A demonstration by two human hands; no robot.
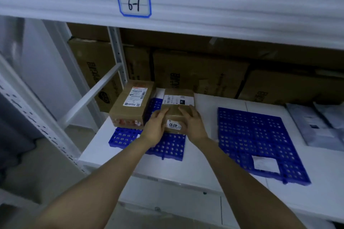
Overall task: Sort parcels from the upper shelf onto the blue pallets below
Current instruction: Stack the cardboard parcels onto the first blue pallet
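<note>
We recorded the parcel [174, 114] at 12 o'clock from the person, on the right half of the left blue pallet [167, 148]. Its long axis ran from 6 to 12 o'clock, with the "4010" sticker on the near end and the shipping labels at the far end. The left hand [155, 126] held the parcel's 9 o'clock side and the right hand [193, 122] its 3 o'clock side. The fingers of both were bent over the top edges, so the parcel was clamped between the two palms at its near end. Both hands were equally near, and neither led. We could not tell whether the underside was fully seated on the pallet or a little above it. A second parcel [130, 106] stood just beside it at 9 o'clock, also aligned 6 to 12, with a narrow gap where the left hand sat. The right blue pallet [251, 132] lay well apart at 3 o'clock and bore only a white slip. We judged that release called for drawing both hands back toward 6 o'clock, along the long axis, to avoid nudging the neighbour.
</note>
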